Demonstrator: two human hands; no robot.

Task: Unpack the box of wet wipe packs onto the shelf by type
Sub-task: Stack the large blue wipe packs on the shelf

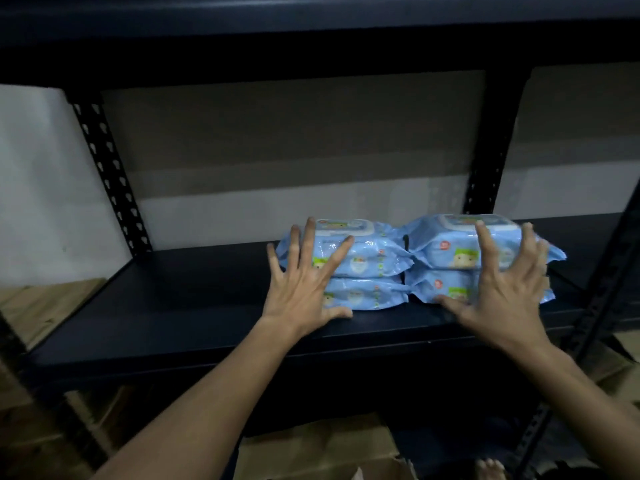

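A: Starting at the left, what stands there?

B: A black perforated steel upright [110,174] of the dark metal shelf [194,306], with pale wall behind it. The left half of the board is bare dark metal.

A: And the wipes?

B: Four light blue plastic wet wipe packs, in two stacks of two, sit on the right half of the shelf board, towards its back. The left stack has an upper pack [367,252] lying on a lower pack [363,294]; just beside it, the right stack has an upper pack [450,244] on a lower pack [440,289].

A: Which way do they lie?

B: Flat, lid side up, long axis running left to right along the shelf. The crimped ends of the two stacks meet in the middle, and the printed long sides face the person.

A: The hands?

B: The left hand [304,289] is spread wide, fingers straight, palm against the front of the left stack, thumb down by the lower pack. The right hand [502,292] is also splayed, fingers straight over the front and top of the right stack, thumb low at the lower pack's front edge. Neither closes round anything.

A: Anything else?

B: Below the shelf lie brown cardboard boxes [311,448], too dim to count. At the right stands another black perforated upright [485,174].
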